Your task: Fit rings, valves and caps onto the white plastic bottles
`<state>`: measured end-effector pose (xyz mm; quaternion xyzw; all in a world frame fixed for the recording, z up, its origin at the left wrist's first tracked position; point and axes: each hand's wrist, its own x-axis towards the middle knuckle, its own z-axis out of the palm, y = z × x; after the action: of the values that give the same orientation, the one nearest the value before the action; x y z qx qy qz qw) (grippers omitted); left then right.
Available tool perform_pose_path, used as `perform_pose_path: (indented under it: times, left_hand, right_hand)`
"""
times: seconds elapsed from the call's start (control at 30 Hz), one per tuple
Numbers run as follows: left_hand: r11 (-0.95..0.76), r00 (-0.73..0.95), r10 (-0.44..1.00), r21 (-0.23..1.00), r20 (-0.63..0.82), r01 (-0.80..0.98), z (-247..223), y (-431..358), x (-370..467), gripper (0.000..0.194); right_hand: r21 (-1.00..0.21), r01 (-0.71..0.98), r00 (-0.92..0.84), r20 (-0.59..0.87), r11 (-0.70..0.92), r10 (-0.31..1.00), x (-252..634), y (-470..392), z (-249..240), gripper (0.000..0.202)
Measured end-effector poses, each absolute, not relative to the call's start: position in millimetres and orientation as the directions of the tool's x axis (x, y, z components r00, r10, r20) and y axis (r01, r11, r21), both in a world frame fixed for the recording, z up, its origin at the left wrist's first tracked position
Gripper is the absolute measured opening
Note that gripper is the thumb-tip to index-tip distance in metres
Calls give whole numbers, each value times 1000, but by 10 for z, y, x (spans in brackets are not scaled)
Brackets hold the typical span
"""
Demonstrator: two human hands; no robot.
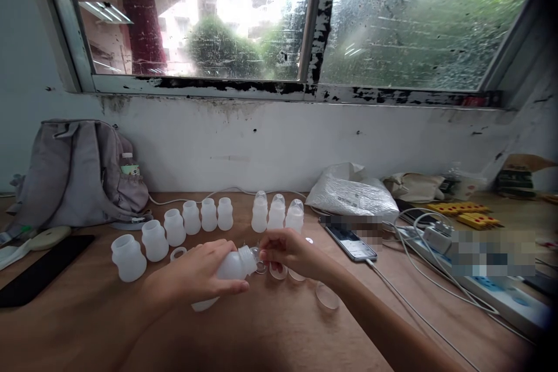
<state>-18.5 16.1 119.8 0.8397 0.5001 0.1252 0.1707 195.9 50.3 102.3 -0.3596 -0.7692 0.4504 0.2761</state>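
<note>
In my left hand (204,273) is a frosted white baby bottle (233,266), tilted so its threaded neck points right. My right hand (290,253) pinches a small clear part (256,254) at the bottle's mouth; its exact kind is partly hidden by my fingers. Below my left palm the end of another frosted white piece (204,304) shows. A white ring (178,253) lies behind my left hand. Round clear pieces (278,271) lie under my right hand, and a clear round cap (327,296) rests to its right.
Several open frosted bottles (154,241) stand in a curved row at the left. Three bottles with clear domed caps (276,213) stand at the back. A phone (349,239) on a cable, a power strip (488,285), a silvery bag (353,195) and a grey backpack (81,171) surround them.
</note>
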Motion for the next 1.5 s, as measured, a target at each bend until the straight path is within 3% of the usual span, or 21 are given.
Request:
perform_pose_path:
  times: [0.13, 0.53, 0.9, 1.13, 1.33, 1.5]
  left_hand:
    - [-480, 528, 849, 433, 9, 763, 1161, 231, -216, 44]
    - [-434, 512, 858, 470, -45, 768, 1146, 223, -225, 45]
    - [-386, 536, 837, 574, -111, 722, 1041, 245, -135, 45]
    - [-337, 515, 855, 694, -56, 636, 908, 274, 15, 47]
    - [-381, 604, 797, 774, -2, 506, 800, 328, 49, 48]
    - [-420, 547, 832, 753, 96, 506, 637, 369, 90, 50]
  right_hand:
    - [-870, 303, -574, 158, 388, 803, 1975, 505, 1068, 20]
    - [-858, 416, -561, 19, 302, 827, 1993, 551, 1029, 31]
    - [-794, 397, -559, 189, 461, 807, 2012, 532, 1065, 15]
    - [-752, 459, -519, 204, 473, 830, 2030, 493, 1102, 13]
    - [-750, 439, -528, 230, 495, 817, 2037, 473, 1169, 13]
    - [-718, 474, -443, 305, 509, 843, 2100, 526, 1185, 11]
